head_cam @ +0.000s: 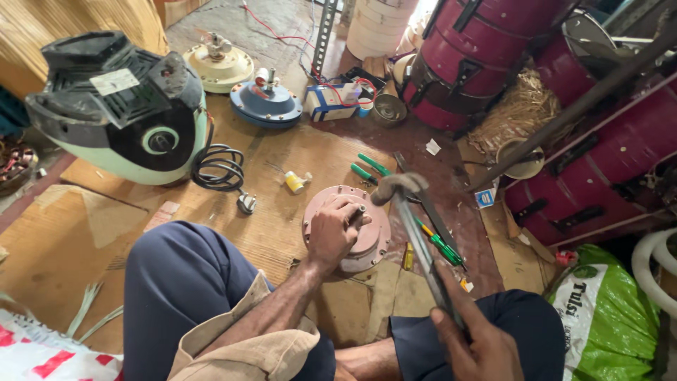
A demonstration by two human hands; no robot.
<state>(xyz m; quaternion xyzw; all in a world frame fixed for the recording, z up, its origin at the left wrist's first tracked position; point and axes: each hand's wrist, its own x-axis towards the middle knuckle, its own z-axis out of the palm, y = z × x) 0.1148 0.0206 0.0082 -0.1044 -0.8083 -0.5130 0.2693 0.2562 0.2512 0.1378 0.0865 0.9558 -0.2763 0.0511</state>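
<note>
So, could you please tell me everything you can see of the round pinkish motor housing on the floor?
The pinkish motor housing is a round, flat, dome-like disc, seemingly painted metal, scuffed and dusty. It lies flat on brown cardboard between the person's knees, with a short metal shaft standing at its centre. The left hand rests on top, fingers around the shaft. Its rim shows small holes.

Under the left hand [333, 229] sits a round motor housing [350, 227] of matt, dusty pink painted metal. The right hand [479, 346] grips a hammer [416, 226] with dull grey, worn steel. Beneath lies rough brown cardboard [77, 240]; far right, glossy maroon metal drums [479, 49].
</note>
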